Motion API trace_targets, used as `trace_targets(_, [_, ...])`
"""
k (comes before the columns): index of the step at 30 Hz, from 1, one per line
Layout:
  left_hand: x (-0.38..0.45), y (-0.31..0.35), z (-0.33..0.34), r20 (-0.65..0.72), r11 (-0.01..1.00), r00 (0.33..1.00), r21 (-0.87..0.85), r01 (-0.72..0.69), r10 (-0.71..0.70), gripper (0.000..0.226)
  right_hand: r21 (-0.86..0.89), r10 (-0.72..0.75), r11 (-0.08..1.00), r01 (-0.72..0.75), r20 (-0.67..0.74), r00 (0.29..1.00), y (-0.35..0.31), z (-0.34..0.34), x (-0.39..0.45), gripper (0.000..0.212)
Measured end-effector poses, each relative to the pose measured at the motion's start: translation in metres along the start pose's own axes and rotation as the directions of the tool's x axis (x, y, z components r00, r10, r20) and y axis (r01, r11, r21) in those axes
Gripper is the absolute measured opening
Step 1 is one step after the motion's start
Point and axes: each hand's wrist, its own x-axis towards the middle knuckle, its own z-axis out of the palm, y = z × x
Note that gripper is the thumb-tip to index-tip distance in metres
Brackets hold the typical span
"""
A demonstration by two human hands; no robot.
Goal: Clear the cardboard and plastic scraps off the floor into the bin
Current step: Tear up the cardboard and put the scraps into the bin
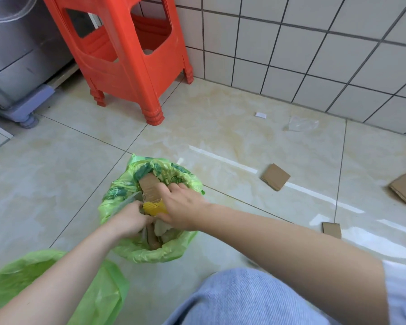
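The bin (pixel 150 207) stands on the floor (pixel 56 172) near centre, with both hands in its mouth: the left hand (pixel 131 219) at its left side, the right hand (pixel 183 207) at its right. A cardboard strip (pixel 149 186) stands in the bin, just beyond the hands. A bag (pixel 33 277) lies near left. The stool (pixel 127 55) stands far left of centre, against the wall (pixel 314 55). Right of the bin lie three cardboard pieces (pixel 275 176), the plastic scrap (pixel 300 124) farther off by the wall.
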Motion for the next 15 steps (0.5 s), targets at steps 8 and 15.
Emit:
trace_targets(8, [-0.018, 0.057, -0.034, -0.244, 0.908, 0.947, 0.408, -0.094, 0.208, 0.011, -0.05, 0.081, 0.995, -0.082, -0.011, 0.997, 0.061, -0.062, -0.056, 0.039])
trace_targets(15, [-0.038, 0.136, 0.001, -0.186, 0.892, 0.898, 0.305, -0.333, 0.398, 0.013, -0.23, 0.236, 0.952, -0.199, 0.147, 0.961, 0.147, -0.1, -0.144, 0.041])
